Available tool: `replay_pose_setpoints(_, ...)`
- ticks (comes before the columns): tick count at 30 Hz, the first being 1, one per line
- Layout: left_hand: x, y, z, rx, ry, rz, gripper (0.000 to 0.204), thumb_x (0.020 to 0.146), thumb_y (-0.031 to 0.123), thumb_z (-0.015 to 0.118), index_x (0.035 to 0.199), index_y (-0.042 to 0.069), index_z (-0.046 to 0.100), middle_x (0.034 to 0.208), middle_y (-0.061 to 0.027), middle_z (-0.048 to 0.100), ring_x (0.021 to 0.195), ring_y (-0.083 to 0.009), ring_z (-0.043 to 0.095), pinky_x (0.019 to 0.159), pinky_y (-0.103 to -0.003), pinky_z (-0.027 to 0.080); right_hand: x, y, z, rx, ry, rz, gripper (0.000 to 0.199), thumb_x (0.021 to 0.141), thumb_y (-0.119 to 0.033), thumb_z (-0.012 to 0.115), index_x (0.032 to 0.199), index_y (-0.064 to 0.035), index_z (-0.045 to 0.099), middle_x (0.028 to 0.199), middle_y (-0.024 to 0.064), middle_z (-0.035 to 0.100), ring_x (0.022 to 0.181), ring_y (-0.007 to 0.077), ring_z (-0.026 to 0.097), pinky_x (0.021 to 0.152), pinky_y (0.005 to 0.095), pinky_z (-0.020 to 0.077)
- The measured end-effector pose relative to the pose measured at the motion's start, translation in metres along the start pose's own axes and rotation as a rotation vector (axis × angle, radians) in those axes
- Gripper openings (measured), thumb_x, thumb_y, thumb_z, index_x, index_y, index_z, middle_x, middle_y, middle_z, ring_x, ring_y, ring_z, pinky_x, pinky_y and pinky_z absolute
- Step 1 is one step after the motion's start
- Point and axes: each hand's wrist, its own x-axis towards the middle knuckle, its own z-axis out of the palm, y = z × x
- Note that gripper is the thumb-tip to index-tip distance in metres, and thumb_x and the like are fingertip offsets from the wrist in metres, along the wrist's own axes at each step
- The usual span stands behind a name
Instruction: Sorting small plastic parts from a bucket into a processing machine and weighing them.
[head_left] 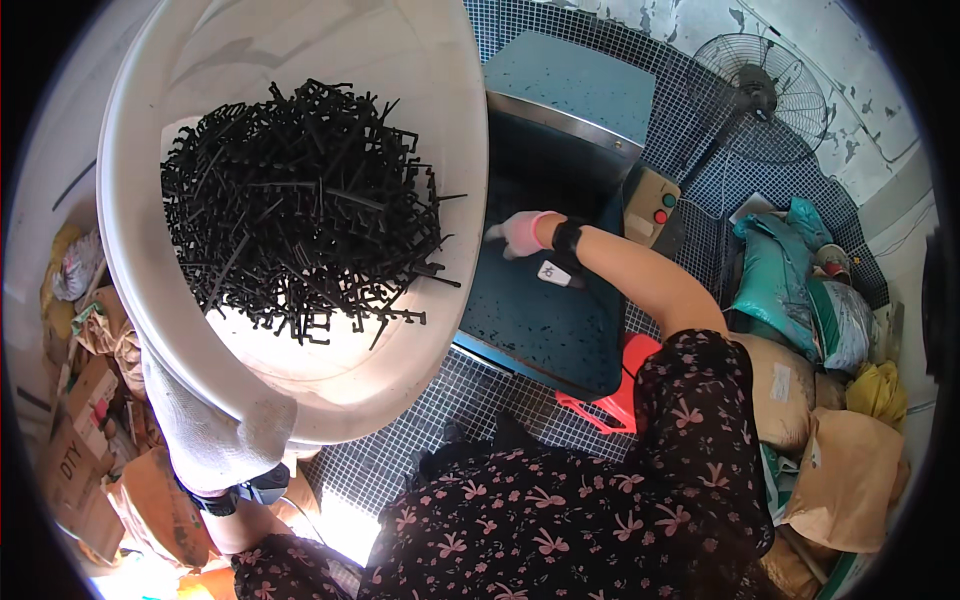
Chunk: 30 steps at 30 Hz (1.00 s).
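Observation:
A large white plastic tub [470, 250] is tilted beside the blue-green hopper [545, 330] of a machine. Heaped inside the tub are black plastic sprues [300, 200], thin and branching. My left hand [225, 440], in a whitish glove, is closed on the tub's near-left rim. Over the hopper reaches my right hand [525, 234], in a pale glove with a pink cuff. Its partly visible fingers are stretched toward the tub's right edge; whether they touch it, I cannot tell. Small black bits lie scattered over the hopper. A small white tag [555, 273] shows below my right wrist.
A control box [651, 207] with red and green buttons adjoins the hopper. A black fan [755, 95] stands at the far right. Filled sacks [775, 275] and brown paper bags [845, 470] line the right; cartons [95, 450] crowd the left. Something red [625, 390] lies under the hopper's edge.

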Motion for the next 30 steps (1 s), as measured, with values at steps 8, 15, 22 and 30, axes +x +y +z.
replay_pose_setpoints(8,-0.001,0.007,-0.009,-0.027,-0.045,0.020,0.095,0.056,0.026,0.063,0.130,-0.010,0.016,0.121,-0.0154,0.034,0.111,-0.0216,0.035,0.096,-0.031,0.027,0.072,0.102,-0.030,-0.044,0.237,0.489,0.052,0.072,-0.014,0.055,0.124,-0.0146,0.047,0.119,0.0156,0.052,0.108,0.0305,0.051,0.091,0.0367,0.0408)
replay_pose_setpoints(15,-0.004,0.002,-0.013,0.036,-0.044,-0.061,0.097,0.056,0.031,0.066,0.129,-0.010,0.018,0.115,-0.0124,0.036,0.103,-0.0191,0.037,0.092,-0.029,0.030,0.047,0.072,-0.079,0.142,0.160,0.280,0.045,0.076,-0.020,0.054,0.119,-0.0088,0.051,0.117,0.0132,0.053,0.105,0.0278,0.053,0.088,0.0367,0.0418)
replay_pose_setpoints(22,0.006,0.009,0.003,-0.056,-0.017,-0.025,0.096,0.055,0.032,0.067,0.127,-0.010,0.021,0.105,-0.0084,0.039,0.092,-0.0150,0.039,0.084,-0.027,0.034,-0.004,0.019,-0.120,-0.059,0.256,0.177,0.033,0.077,-0.020,0.053,0.106,-0.0048,0.057,0.100,0.0140,0.060,0.095,0.0284,0.056,0.080,0.0359,0.0445)
replay_pose_setpoints(30,0.004,0.012,0.000,-0.068,-0.069,-0.068,0.086,0.054,0.030,0.068,0.121,-0.008,0.028,0.087,-0.0028,0.042,0.076,-0.0099,0.041,0.068,-0.022,0.037,-0.043,-0.133,-0.157,0.099,1.082,-0.558,0.049,0.070,-0.031,0.066,0.113,-0.0104,0.053,0.109,0.0155,0.052,0.089,0.0306,0.057,0.080,0.0357,0.0461)
